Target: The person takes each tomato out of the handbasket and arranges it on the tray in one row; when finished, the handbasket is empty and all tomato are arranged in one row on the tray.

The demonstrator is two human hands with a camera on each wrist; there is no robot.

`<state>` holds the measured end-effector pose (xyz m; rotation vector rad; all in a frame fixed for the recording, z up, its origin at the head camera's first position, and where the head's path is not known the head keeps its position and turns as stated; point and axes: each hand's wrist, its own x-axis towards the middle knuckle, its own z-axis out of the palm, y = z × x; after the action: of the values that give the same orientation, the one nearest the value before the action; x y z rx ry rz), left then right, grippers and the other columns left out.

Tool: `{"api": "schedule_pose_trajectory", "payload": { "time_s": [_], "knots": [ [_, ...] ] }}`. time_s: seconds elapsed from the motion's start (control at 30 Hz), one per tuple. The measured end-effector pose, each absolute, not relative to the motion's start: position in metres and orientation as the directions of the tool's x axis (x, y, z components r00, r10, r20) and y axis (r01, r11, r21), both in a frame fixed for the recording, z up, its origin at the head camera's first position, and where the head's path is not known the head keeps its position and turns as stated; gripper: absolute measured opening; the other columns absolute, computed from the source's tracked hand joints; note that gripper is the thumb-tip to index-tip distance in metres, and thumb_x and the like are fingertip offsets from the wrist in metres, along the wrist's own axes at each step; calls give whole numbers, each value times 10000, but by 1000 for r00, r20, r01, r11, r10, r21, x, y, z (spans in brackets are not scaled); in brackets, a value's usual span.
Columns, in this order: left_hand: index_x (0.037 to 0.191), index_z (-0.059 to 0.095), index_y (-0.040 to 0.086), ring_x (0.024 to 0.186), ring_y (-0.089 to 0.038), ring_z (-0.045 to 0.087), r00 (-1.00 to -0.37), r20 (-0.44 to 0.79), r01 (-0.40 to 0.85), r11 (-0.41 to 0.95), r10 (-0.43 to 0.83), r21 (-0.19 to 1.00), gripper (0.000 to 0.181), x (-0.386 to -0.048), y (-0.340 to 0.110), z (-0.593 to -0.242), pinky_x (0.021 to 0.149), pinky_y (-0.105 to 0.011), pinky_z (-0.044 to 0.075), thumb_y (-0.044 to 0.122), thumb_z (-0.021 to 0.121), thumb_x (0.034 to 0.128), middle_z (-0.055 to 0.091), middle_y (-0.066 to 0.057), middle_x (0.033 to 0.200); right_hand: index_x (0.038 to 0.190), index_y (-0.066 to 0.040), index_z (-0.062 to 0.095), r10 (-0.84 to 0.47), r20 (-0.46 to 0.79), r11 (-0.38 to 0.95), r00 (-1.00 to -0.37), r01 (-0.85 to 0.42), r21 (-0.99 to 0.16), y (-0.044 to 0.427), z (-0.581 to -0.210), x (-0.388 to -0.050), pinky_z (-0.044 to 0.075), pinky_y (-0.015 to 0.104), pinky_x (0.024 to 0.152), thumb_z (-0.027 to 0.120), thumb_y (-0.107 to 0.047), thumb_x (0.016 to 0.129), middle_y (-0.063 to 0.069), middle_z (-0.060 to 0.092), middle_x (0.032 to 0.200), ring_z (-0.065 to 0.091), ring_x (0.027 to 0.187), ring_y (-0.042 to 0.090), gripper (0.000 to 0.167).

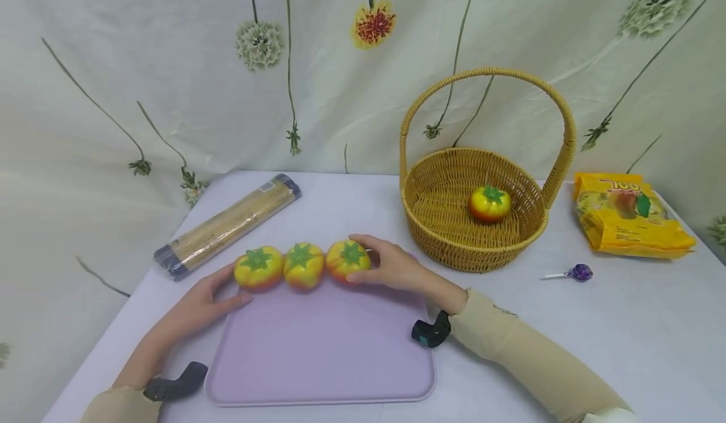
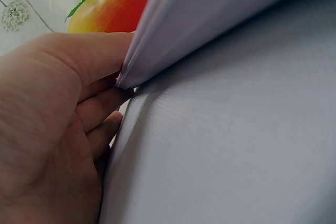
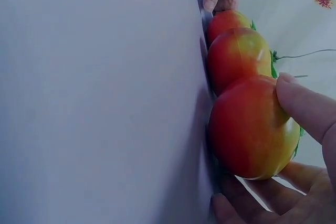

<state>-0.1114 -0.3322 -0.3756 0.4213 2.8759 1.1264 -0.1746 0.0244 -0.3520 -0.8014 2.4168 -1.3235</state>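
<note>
The right hand (image 1: 391, 264) is closed around the right fruit (image 1: 342, 270), while the left hand (image 1: 195, 307) lies with thumb and fingers apart beside the left fruit (image 1: 262, 270); with the middle fruit (image 1: 304, 270), these make a close row along the far edge of the tray (image 1: 323, 353). They seem light, rather stiff and slightly slippery, so a gentle hold around the widest sides should be enough.
</note>
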Motion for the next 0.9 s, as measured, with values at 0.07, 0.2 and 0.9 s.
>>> {"api": "schedule_pose_trajectory", "payload": {
  "time_s": [0.07, 0.2, 0.9],
  "knots": [
    [1380, 340, -102, 1289, -468, 272, -963, 73, 239, 701, 259, 672, 728, -112, -332, -376, 1008, -604, 223, 225, 708, 843, 364, -298, 1384, 1422, -138, 401, -577, 11, 463, -817, -338, -819, 24, -352, -174, 358, 384, 1011, 751, -341, 796, 96, 474, 1362, 463, 1211, 217, 745],
    [1389, 327, -98, 1292, -467, 265, -963, 65, 235, 700, 260, 675, 735, -112, -334, -378, 1012, -606, 220, 228, 703, 847, 351, -298, 1393, 1437, -133, 367, -575, -1, 490, -818, -344, -801, 26, -350, -172, 363, 391, 1013, 724, -362, 818, 117, 457, 1373, 475, 1207, 237, 750],
    [1403, 296, -95, 1302, -468, 241, -963, 52, 226, 684, 264, 694, 749, -112, -334, -373, 1018, -609, 200, 219, 696, 854, 322, -301, 1408, 1453, -59, 293, -662, 193, 263, -725, -465, -846, 76, -309, -165, 381, 430, 1004, 683, -151, 871, 145, 399, 1412, 461, 1209, 286, 706]
  ]
}}
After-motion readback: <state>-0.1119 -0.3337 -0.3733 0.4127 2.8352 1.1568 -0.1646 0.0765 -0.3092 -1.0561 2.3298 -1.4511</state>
